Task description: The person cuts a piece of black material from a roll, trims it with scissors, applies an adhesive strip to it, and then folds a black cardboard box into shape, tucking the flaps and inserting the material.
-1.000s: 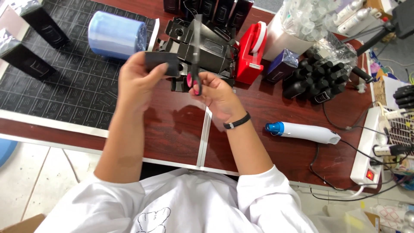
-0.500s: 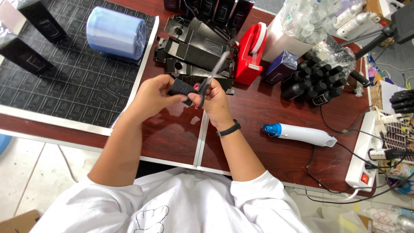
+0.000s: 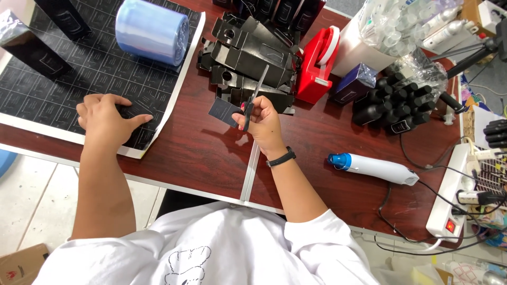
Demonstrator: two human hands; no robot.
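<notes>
Left hand (image 3: 105,122) has left the scissors (image 3: 252,100), lying open on the printed sheet (image 3: 63,84); right hand (image 3: 262,122) grips them.

1. My left hand (image 3: 108,119) lies flat, fingers spread, on the black printed sheet (image 3: 63,79) at nine o'clock.
2. My right hand (image 3: 262,122) grips scissors (image 3: 252,99) with blades pointing to twelve, and pinches a small dark card (image 3: 224,111).
3. A pile of flat black boxes (image 3: 248,53) sits just beyond at twelve.
4. Red tape dispenser (image 3: 317,66) at one o'clock; blue film roll (image 3: 152,30) at eleven; white heat tool (image 3: 372,168) at three.
</notes>
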